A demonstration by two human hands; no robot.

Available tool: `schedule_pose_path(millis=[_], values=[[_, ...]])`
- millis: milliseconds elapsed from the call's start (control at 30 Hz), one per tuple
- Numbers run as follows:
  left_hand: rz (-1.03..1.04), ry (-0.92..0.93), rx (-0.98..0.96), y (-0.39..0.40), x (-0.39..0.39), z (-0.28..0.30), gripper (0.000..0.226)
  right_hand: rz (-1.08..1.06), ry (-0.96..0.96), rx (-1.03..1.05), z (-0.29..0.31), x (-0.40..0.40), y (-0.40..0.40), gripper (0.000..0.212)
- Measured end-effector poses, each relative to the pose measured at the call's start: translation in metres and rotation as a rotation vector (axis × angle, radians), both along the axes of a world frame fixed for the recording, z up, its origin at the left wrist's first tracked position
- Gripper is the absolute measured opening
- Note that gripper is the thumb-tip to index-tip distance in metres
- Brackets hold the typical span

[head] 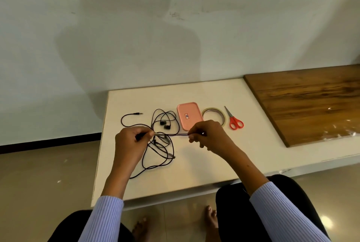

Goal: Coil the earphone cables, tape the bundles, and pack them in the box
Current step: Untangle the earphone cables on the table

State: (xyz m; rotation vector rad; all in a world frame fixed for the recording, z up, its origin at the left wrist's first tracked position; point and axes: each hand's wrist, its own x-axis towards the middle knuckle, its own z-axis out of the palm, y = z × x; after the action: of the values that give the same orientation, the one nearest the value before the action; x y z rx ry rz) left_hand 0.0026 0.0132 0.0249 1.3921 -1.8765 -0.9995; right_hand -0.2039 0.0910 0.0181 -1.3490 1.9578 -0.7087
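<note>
Black earphone cable (155,156): light, limp, tangle-prone, sprawled on white desk (224,156). Stretched taut between left hand (130,140) and right hand (206,134), both pinching it. Best gripped near the ends, gently.

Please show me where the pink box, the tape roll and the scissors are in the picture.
pink box (189,116), head view, on the middle of its closed lid.
tape roll (222,118), head view, on its right rim.
scissors (236,123), head view, on the red handles.
</note>
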Motion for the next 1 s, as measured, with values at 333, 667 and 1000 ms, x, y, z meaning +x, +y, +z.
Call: schedule_pose_path(millis=[333, 667, 1000], values=[[0.027, -0.048, 0.129, -0.011, 0.014, -0.023, 0.02, -0.096, 0.279, 0.211, -0.024, -0.022, 0.007, 0.015], [0.16, -0.035, 0.105, -0.012, 0.015, -0.023, 0.019, 0.036, 0.358, 0.017, -0.023, 0.048, -0.01, 0.022], [0.231, -0.034, 0.126, -0.016, 0.037, -0.028, 0.019, 0.037, 0.541, 0.148, -0.054, 0.09, -0.04, 0.013]])
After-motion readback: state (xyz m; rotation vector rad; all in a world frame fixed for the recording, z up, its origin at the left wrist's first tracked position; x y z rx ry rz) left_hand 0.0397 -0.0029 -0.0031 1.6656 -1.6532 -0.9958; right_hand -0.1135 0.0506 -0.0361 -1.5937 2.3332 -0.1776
